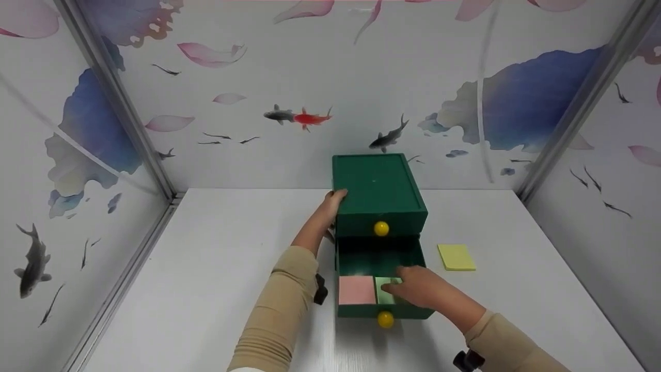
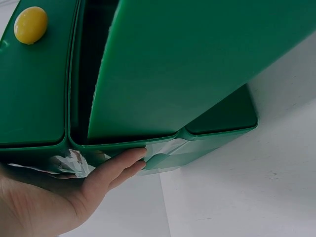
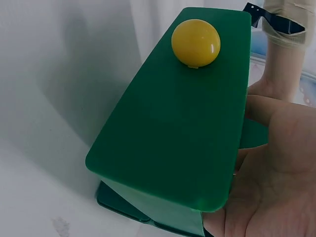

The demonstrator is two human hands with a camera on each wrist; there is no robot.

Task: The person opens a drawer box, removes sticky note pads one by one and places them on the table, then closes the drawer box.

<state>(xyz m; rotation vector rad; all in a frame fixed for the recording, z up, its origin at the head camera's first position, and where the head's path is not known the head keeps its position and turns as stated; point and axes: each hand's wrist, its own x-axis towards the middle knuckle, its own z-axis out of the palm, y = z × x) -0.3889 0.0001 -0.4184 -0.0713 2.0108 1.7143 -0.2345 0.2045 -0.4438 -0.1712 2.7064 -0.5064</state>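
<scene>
Nearest to the camera come two beige cloth sleeves, and each wears a small black device near the wrist. Beyond them, a round, glossy yellow knob stands out from the front of the green plastic lower drawer, which is pulled out. The person's right hand reaches over this drawer's right side, with fingers and thumb at the light green square paper pad; whether they pinch it cannot be told, because the hand covers part of it. Just beside this pad, at its left, a pale pink square paper pad lies inside the drawer. If the fingers catch its edge, it could probably shift too. Heavy pressing on the extended drawer might make it sag. On the white desk, to the right of the drawer, rests a yellow square paper pad; a careless forearm could perhaps push it. Farther back, the left hand, fingers extended, rests along the left side of the green plastic cabinet, near some clear tape. Should this support become weak, the cabinet could slide or tip forward. No brand, label or writing can be read, neither on the cabinet nor on the far white wall panel printed with fish.
</scene>
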